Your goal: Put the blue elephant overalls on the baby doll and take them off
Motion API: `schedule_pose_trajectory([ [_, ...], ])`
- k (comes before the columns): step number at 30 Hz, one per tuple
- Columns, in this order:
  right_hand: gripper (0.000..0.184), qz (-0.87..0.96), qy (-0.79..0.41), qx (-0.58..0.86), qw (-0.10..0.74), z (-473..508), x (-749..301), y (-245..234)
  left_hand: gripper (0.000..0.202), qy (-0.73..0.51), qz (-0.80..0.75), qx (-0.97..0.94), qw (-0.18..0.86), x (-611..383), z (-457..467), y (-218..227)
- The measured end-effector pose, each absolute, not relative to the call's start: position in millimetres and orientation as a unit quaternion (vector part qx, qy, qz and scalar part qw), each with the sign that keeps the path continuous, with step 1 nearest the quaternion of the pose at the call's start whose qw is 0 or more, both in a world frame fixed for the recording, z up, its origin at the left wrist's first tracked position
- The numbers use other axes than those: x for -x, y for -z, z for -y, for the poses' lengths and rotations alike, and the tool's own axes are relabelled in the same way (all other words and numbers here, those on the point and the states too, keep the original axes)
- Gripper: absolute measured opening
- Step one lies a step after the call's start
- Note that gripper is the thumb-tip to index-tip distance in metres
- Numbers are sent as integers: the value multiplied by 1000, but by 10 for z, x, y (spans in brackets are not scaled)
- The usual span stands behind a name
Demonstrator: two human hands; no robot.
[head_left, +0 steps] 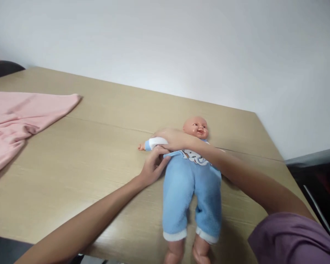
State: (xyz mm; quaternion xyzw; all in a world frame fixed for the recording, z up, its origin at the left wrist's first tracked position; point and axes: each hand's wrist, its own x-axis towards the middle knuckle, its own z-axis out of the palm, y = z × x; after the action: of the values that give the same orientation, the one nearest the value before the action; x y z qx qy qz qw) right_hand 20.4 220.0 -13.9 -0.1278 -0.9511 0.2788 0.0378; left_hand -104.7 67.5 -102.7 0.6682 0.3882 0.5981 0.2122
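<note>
A baby doll lies on its back on the table, its head toward the wall and its bare legs toward me. It wears blue fleece pants with white cuffs and a white-and-blue top with an animal picture at the front. My left hand pinches the edge of the blue clothing at the doll's side, below its sleeved arm. Reaching across the doll's chest, my right hand lies at that same arm and sleeve; its fingers are blurred and partly hidden.
The wooden table meets a white wall behind. A pink cloth is spread, partly rumpled, at the left. A dark chair back stands beyond the far left corner. Dark items lie past the table's right edge.
</note>
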Motion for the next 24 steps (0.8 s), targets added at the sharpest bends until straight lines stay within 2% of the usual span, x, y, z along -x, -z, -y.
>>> schedule_pose_trajectory([
  [2,36,918,-358,139,99,-2201,-385,116,5,-599,-381,-676,198,1046,-659,1023],
  [6,40,850,-485,146,148,-2247,-756,115,13,-588,-382,-706,95,1077,-598,1073],
  [9,31,835,-498,144,185,-2238,-913,187,19,-587,-381,-714,16,1107,-567,1156],
  [11,29,848,-470,142,200,-2201,-953,224,23,-608,-357,-709,-1,1113,-578,1209],
  [15,30,897,-369,114,217,-2057,-972,163,21,-651,-297,-696,61,1064,-644,1249],
  [18,27,916,-299,129,236,-1881,-1026,27,19,-682,-321,-643,135,991,-676,1222],
  [21,19,901,-295,203,246,-1678,-1132,-91,12,-707,-380,-559,208,929,-684,1173],
  [24,28,885,-317,277,199,-1514,-1218,-132,22,-700,-440,-474,302,915,-710,1134],
])
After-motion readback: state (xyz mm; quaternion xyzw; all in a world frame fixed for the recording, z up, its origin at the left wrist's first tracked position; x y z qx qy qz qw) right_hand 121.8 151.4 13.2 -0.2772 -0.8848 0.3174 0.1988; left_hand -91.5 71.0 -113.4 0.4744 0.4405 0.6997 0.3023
